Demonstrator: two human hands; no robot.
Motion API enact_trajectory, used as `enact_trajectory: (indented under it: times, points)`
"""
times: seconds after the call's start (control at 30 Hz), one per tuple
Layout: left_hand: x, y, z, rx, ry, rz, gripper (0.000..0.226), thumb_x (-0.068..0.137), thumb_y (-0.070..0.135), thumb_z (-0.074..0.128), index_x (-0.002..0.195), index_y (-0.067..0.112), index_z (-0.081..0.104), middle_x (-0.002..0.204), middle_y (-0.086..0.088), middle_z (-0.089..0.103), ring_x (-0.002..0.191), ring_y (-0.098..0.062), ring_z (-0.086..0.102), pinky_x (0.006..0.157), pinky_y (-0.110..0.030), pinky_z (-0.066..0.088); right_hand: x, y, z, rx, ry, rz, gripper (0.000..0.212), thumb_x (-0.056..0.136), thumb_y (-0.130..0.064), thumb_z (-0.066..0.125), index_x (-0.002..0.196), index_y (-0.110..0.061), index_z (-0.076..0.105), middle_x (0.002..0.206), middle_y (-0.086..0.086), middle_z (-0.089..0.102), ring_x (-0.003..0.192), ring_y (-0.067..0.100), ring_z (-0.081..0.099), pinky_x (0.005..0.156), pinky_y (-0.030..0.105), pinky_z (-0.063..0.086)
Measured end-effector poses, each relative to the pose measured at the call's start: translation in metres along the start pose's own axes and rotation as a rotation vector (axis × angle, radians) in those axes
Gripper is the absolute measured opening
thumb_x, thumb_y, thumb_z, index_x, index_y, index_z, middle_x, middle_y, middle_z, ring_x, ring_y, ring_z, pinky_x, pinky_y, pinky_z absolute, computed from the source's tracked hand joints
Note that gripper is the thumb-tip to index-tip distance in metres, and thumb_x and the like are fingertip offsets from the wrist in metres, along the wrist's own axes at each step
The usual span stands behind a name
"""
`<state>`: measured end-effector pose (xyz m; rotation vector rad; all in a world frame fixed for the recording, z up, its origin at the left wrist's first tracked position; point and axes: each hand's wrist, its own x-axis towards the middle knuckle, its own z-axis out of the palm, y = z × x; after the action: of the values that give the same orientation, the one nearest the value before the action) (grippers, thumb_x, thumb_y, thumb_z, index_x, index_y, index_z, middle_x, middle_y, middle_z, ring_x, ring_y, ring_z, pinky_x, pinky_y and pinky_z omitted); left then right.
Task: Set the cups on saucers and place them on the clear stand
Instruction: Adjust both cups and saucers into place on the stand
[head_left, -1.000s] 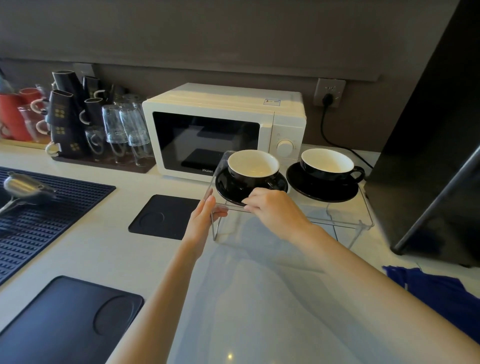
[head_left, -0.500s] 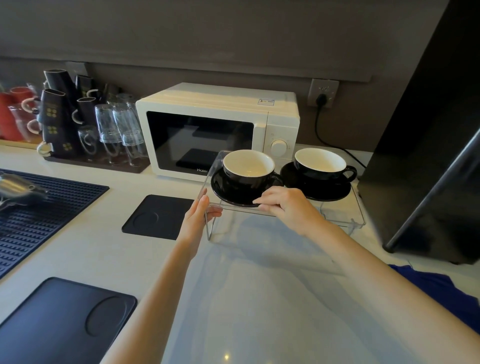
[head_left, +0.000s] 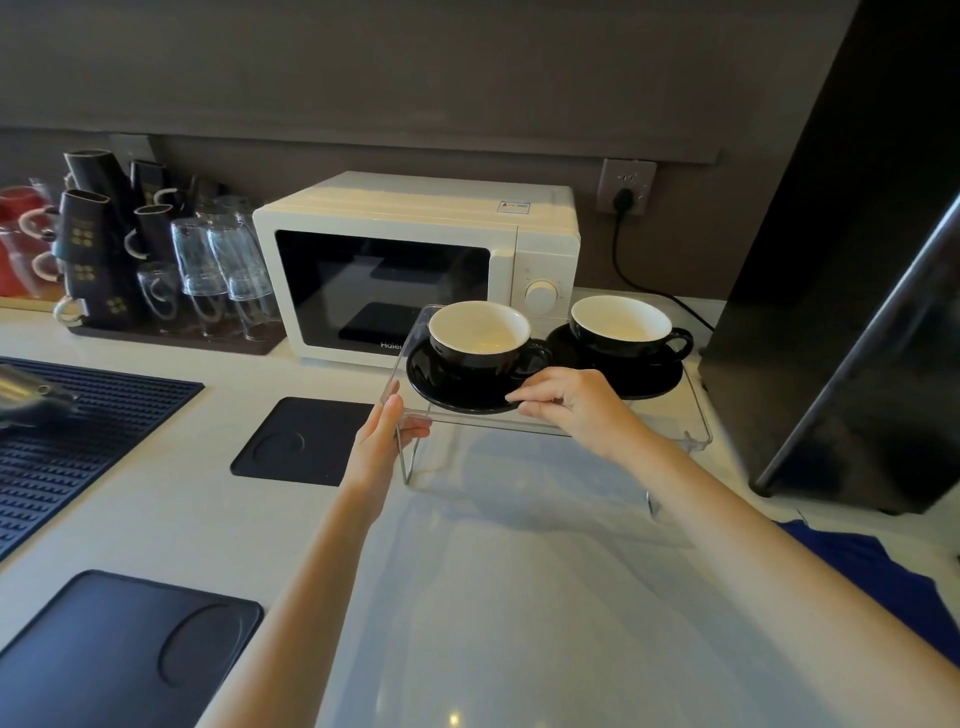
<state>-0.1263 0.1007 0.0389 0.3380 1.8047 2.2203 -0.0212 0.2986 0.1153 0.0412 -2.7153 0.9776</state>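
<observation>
Cups black, white inside; right hand pinching saucer, left hand gripping stand.

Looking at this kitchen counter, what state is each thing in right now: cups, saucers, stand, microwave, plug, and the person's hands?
Left cup: upright, empty, on its saucer.
Left saucer: on the clear stand.
Right cup: upright, empty, on its saucer.
Right saucer: on the stand.
Clear stand: standing on the counter.
Microwave: door shut.
Plug: in the wall socket.
Left hand: gripping the stand's front left corner.
Right hand: fingers on the left saucer's rim.
</observation>
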Motion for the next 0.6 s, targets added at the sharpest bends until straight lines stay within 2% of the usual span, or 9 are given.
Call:
enact_trajectory:
  times: [0.07,0.1,0.13,0.2,0.3,0.4,0.6]
  points:
    - [0.000,0.000,0.000,-0.004,0.006,0.002,0.048,0.096,0.032,0.033,0.141,0.016,0.031,0.085,-0.007,0.064,0.087,-0.021,0.060,0.107,-0.045,0.037,-0.002,-0.003,0.004,-0.113,0.023,-0.010,0.025,0.088,-0.013,0.058,0.111,-0.011,0.067,0.112,0.008,0.068,0.103,0.020,0.058,0.088,0.026,0.044]
    - [0.000,0.000,0.000,-0.011,0.007,0.003,0.048,0.096,0.032,0.033,0.141,0.016,0.031,0.084,-0.008,0.064,0.086,-0.021,0.060,0.107,-0.045,0.037,-0.004,-0.007,0.008,-0.231,0.099,-0.054,0.024,0.087,-0.014,0.059,0.109,-0.010,0.067,0.108,0.008,0.070,0.100,0.023,0.059,0.085,0.032,0.046]
    - [0.000,0.000,0.000,-0.017,0.004,0.004,0.048,0.096,0.032,0.033,0.141,0.015,0.031,0.084,-0.008,0.063,0.086,-0.022,0.060,0.107,-0.045,0.037,-0.006,-0.011,0.013,-0.347,0.200,-0.120,0.022,0.084,-0.015,0.062,0.104,-0.008,0.070,0.100,0.008,0.073,0.094,0.027,0.061,0.078,0.037,0.048]
    - [0.001,-0.001,0.000,-0.022,0.000,0.001,0.048,0.096,0.031,0.033,0.141,0.015,0.031,0.084,-0.008,0.063,0.086,-0.021,0.060,0.107,-0.046,0.037,-0.012,-0.019,0.029,-0.441,0.363,-0.206,0.018,0.074,-0.018,0.066,0.086,-0.007,0.074,0.079,0.006,0.075,0.076,0.029,0.064,0.064,0.034,0.050]
    - [0.001,-0.002,0.000,-0.023,0.015,0.000,0.047,0.096,0.032,0.034,0.140,0.016,0.034,0.083,-0.007,0.064,0.084,-0.021,0.060,0.106,-0.046,0.038,-0.014,-0.030,0.053,-0.444,0.424,-0.204,0.017,0.073,-0.024,0.067,0.073,-0.007,0.072,0.066,0.005,0.070,0.068,0.027,0.061,0.057,0.033,0.052]
    - [0.000,-0.002,0.000,-0.024,0.008,0.003,0.046,0.095,0.032,0.034,0.139,0.016,0.035,0.086,-0.008,0.064,0.086,-0.022,0.060,0.107,-0.047,0.037,-0.007,-0.033,0.058,-0.377,0.482,-0.136,0.012,0.072,-0.020,0.071,0.070,-0.009,0.072,0.064,0.005,0.068,0.065,0.026,0.060,0.055,0.034,0.052]
    - [0.000,-0.001,-0.001,-0.030,0.001,0.014,0.040,0.095,0.033,0.036,0.133,0.022,0.041,0.086,-0.008,0.065,0.087,-0.024,0.060,0.105,-0.048,0.039,-0.003,-0.034,0.061,-0.306,0.515,-0.117,0.006,0.072,-0.014,0.074,0.069,-0.010,0.073,0.062,0.004,0.066,0.067,0.026,0.057,0.053,0.025,0.041]
